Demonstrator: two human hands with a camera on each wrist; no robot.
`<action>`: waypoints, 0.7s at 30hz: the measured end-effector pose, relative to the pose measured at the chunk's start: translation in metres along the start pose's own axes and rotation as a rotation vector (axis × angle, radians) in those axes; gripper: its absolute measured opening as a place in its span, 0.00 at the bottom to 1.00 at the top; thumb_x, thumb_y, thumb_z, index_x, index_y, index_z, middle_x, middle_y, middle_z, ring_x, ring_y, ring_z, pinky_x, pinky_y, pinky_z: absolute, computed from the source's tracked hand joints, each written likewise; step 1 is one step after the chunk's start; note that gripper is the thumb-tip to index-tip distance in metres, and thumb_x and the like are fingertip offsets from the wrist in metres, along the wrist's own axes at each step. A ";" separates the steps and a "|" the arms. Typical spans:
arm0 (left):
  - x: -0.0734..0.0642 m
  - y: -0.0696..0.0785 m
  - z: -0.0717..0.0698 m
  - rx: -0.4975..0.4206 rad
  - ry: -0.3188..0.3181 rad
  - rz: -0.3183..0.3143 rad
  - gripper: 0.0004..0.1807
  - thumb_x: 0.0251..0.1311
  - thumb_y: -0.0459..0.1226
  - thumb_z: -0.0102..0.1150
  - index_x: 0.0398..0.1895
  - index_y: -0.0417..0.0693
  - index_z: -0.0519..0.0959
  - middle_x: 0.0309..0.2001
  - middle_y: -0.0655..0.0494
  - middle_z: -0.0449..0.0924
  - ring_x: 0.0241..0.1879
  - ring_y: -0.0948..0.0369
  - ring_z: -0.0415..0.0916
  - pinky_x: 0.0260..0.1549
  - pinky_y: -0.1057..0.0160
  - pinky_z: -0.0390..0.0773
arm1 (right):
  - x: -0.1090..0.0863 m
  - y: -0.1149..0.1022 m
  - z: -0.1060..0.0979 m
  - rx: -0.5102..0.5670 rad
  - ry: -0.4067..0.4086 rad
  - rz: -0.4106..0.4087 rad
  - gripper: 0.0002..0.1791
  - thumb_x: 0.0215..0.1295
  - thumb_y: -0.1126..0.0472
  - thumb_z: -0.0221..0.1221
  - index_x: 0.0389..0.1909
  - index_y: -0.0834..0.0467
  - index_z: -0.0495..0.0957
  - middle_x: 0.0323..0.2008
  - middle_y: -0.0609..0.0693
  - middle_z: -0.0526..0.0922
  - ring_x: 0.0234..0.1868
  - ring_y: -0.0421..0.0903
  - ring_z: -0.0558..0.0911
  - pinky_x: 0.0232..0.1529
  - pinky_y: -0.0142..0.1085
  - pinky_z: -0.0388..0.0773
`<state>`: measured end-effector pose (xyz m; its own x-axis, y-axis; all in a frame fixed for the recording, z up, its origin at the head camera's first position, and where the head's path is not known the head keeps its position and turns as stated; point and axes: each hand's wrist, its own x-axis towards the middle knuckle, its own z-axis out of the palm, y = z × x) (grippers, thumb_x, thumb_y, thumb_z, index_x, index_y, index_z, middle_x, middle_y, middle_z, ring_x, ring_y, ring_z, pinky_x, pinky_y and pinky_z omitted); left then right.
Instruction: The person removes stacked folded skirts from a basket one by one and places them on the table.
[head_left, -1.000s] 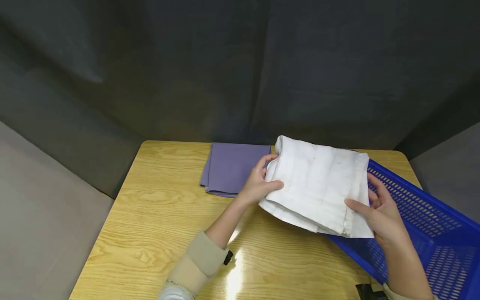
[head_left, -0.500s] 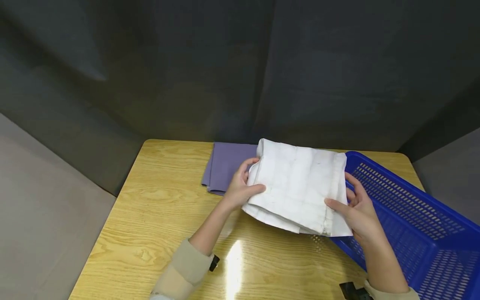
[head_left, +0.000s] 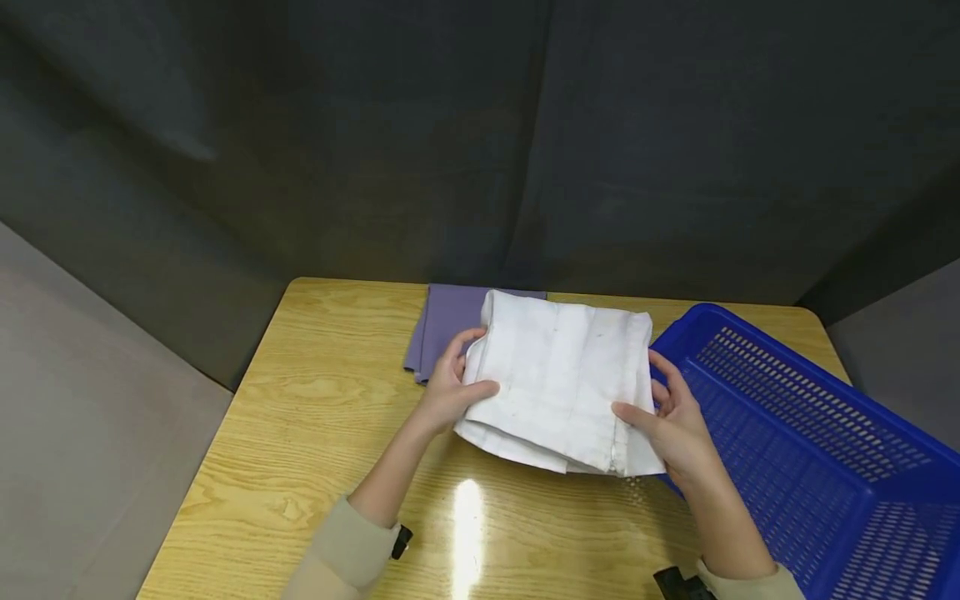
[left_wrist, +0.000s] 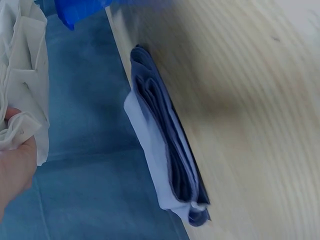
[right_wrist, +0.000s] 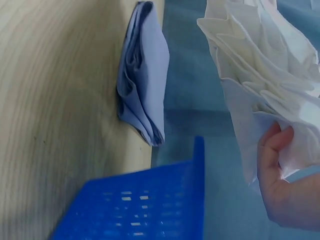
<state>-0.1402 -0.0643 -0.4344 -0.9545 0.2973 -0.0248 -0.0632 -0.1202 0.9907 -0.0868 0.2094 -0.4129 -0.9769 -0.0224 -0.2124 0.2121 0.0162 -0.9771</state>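
Note:
A folded white cloth is held up above the table between both hands, its layers showing along the edges in the wrist views. The left hand grips its left edge, thumb on top and fingers behind. On the opposite edge, the right hand pinches it the same way, with the thumb near a seam. Behind and left of the white cloth lies a folded purple cloth, partly covered by it in the head view. Both wrist views show the purple cloth's stacked folds lying near the table's far edge.
A blue plastic basket with slotted walls stands at an angle on the right of the wooden table, close beside the right hand. A dark curtain hangs behind the table's far edge.
Both hands have carried the white cloth leftward, from over the basket's left end to above the table in front of the purple cloth. More of the basket is now visible.

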 end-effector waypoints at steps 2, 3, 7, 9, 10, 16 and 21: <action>-0.003 -0.002 -0.004 0.001 0.007 -0.010 0.40 0.43 0.20 0.56 0.64 0.46 0.57 0.48 0.32 0.70 0.40 0.53 0.75 0.36 0.54 0.79 | 0.001 0.002 0.004 -0.006 0.001 -0.001 0.50 0.53 0.68 0.63 0.71 0.49 0.42 0.48 0.40 0.71 0.39 0.37 0.79 0.36 0.34 0.79; -0.005 -0.003 -0.006 0.001 0.011 -0.015 0.41 0.43 0.20 0.56 0.64 0.46 0.57 0.48 0.32 0.70 0.40 0.53 0.75 0.36 0.54 0.79 | 0.001 0.002 0.007 -0.008 0.000 0.000 0.50 0.53 0.69 0.63 0.71 0.50 0.42 0.48 0.41 0.71 0.39 0.36 0.79 0.36 0.34 0.79; -0.011 -0.007 -0.013 -0.001 0.030 -0.031 0.41 0.43 0.21 0.56 0.64 0.48 0.56 0.49 0.32 0.70 0.40 0.52 0.76 0.35 0.53 0.80 | 0.002 0.006 0.015 -0.017 -0.016 0.005 0.50 0.54 0.69 0.62 0.71 0.50 0.41 0.52 0.48 0.70 0.40 0.36 0.79 0.37 0.34 0.79; -0.013 -0.009 -0.017 0.000 0.035 -0.030 0.41 0.43 0.20 0.56 0.64 0.47 0.56 0.48 0.31 0.70 0.39 0.52 0.76 0.35 0.52 0.80 | 0.002 0.008 0.019 -0.017 -0.022 0.007 0.49 0.55 0.69 0.62 0.71 0.51 0.41 0.54 0.54 0.68 0.40 0.36 0.79 0.38 0.34 0.79; -0.014 -0.010 -0.019 0.000 0.038 -0.031 0.41 0.43 0.20 0.56 0.64 0.47 0.56 0.48 0.32 0.70 0.39 0.53 0.76 0.35 0.53 0.80 | 0.002 0.009 0.021 -0.021 -0.023 0.008 0.49 0.55 0.69 0.62 0.71 0.51 0.41 0.56 0.56 0.67 0.40 0.37 0.79 0.38 0.35 0.79; -0.021 -0.019 -0.032 0.004 0.060 -0.049 0.42 0.43 0.19 0.56 0.64 0.47 0.56 0.46 0.34 0.71 0.38 0.55 0.76 0.34 0.53 0.80 | 0.006 0.019 0.034 -0.024 -0.021 0.015 0.49 0.54 0.72 0.61 0.70 0.51 0.42 0.58 0.62 0.65 0.40 0.38 0.79 0.38 0.36 0.78; -0.028 -0.024 -0.042 0.019 0.061 -0.062 0.41 0.44 0.19 0.55 0.65 0.46 0.55 0.46 0.33 0.70 0.38 0.54 0.76 0.34 0.53 0.80 | 0.008 0.028 0.046 -0.019 -0.006 0.018 0.47 0.53 0.76 0.58 0.70 0.52 0.45 0.57 0.63 0.67 0.41 0.40 0.78 0.39 0.34 0.78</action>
<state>-0.1241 -0.1097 -0.4631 -0.9650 0.2451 -0.0935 -0.1175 -0.0855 0.9894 -0.0873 0.1639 -0.4419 -0.9728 -0.0283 -0.2301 0.2290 0.0360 -0.9728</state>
